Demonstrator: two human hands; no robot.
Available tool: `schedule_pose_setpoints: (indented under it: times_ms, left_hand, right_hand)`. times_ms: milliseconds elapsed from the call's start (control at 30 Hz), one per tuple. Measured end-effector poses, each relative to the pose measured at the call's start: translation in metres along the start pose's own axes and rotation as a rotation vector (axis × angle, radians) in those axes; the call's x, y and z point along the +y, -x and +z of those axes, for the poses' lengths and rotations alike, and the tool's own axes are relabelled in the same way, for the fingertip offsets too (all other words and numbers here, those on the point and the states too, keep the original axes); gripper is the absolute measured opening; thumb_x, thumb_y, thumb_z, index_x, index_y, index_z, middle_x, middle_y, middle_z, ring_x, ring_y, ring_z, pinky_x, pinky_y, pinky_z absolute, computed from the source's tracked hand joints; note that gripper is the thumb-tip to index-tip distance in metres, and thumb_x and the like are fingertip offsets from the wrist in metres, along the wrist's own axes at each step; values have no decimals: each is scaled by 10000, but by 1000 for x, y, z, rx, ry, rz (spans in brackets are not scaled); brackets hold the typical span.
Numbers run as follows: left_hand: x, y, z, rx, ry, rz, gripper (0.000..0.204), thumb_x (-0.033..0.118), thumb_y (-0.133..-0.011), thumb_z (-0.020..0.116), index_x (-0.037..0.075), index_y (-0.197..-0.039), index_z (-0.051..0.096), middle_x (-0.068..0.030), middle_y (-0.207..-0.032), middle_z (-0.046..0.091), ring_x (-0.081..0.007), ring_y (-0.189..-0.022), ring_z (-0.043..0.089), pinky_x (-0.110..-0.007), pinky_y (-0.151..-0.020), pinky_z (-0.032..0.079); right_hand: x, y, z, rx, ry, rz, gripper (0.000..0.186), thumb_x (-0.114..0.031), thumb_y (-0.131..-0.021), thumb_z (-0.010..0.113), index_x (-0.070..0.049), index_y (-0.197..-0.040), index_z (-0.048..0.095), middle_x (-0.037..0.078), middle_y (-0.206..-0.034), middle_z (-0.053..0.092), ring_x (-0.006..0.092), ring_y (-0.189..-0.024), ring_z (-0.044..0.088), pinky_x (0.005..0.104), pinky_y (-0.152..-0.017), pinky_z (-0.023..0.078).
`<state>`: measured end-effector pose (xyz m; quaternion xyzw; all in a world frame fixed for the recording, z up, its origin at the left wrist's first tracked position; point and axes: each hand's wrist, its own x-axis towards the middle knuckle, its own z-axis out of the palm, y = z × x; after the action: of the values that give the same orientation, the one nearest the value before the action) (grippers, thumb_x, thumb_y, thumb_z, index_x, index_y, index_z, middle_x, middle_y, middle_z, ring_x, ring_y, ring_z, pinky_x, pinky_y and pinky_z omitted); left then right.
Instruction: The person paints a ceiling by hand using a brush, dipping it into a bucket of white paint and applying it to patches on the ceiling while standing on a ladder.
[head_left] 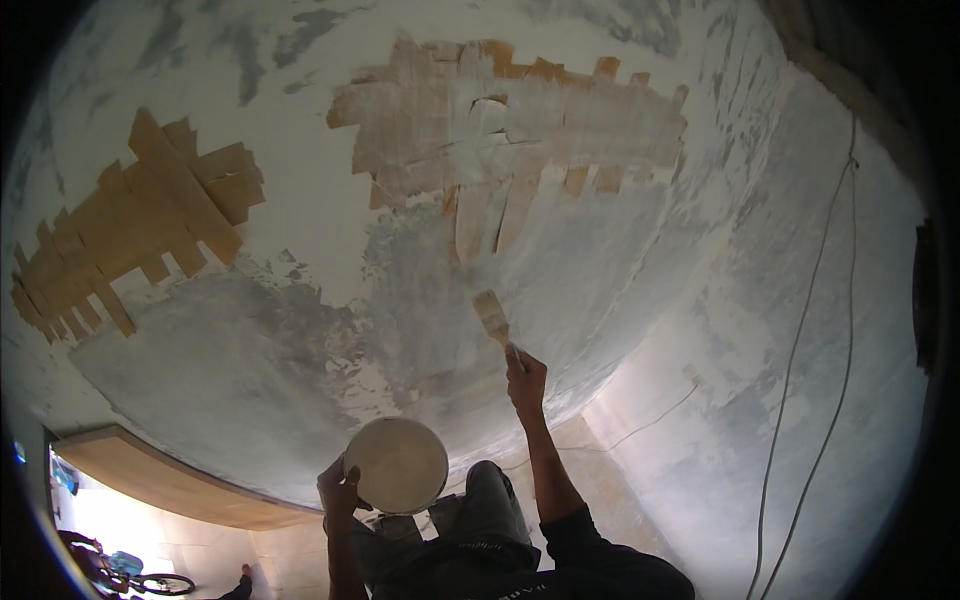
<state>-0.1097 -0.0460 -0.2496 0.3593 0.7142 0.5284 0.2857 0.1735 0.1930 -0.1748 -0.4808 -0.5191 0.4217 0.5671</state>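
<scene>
My right hand [525,378] is closed round the handle of a flat, wide paintbrush [490,312], whose pale bristles point up toward the grey and white wall [560,250]. Whether the bristles touch the surface I cannot tell. Lower down, my left hand [340,488] grips the rim of a round bucket [400,465] filled with a cream-coloured liquid or paste. Above the brush, a large patch of overlapping brown paper strips [590,120] sticks to the wall, coated with a whitish film in many places. Some strip ends hang down.
Another patch of brown strips [115,235] lies at the left, looking dry. Two thin cords [800,350] hang along the right wall. A curved wooden panel [180,485] is at the lower left, above a bicycle [162,584] and a person's foot [246,571].
</scene>
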Motion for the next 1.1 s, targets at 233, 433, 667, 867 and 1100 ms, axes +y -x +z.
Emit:
schedule_pose_setpoints:
  times_ms: [233, 433, 667, 867, 1100]
  left_hand:
    - [9, 4, -3, 0, 53, -61, 308, 41, -850, 635, 18, -1157, 640, -126, -910, 702, -173, -679, 657, -325, -465, 528]
    - [-10, 5, -8, -10, 10, -79, 312, 39, -844, 642, 20, -1155, 641, -129, -908, 704, -163, -701, 654, -322, -504, 534]
    - [-31, 3, -11, -21, -46, 37, 304, 43, -847, 635, 18, -1150, 640, -136, -874, 703, -177, -621, 655, -318, -434, 520]
    - [0, 13, -5, -26, -51, 6, 320, 129, -863, 654, 17, -1161, 632, -129, -884, 702, -202, -714, 676, -327, -561, 549]
    - [12, 17, 12, -78, 53, -78, 312, 115, -867, 648, 16, -1162, 631, -118, -872, 703, -177, -769, 661, -343, -659, 519]
  right_hand:
    - [-13, -1, 43, -5, -125, 5, 333, -222, -935, 593, 22, -709, 597, -64, -546, 376, 35, -528, 319, 256, -453, 263]
    - [73, -1, 57, 43, 43, -38, 375, -286, -937, 577, -9, -685, 564, 0, -509, 368, 64, -487, 339, 304, -437, 279]
    - [198, 28, 33, 20, 357, 224, 399, -330, -888, 621, 13, -686, 590, 35, -486, 455, 105, -471, 408, 363, -461, 343]
    - [248, 16, 21, -1, 482, 211, 404, -369, -859, 634, -24, -650, 620, 55, -474, 517, 156, -429, 520, 367, -469, 416]
    - [288, 5, 3, -63, 816, 134, 456, -393, -887, 590, -31, -611, 608, 75, -466, 526, 218, -423, 584, 376, -459, 483]
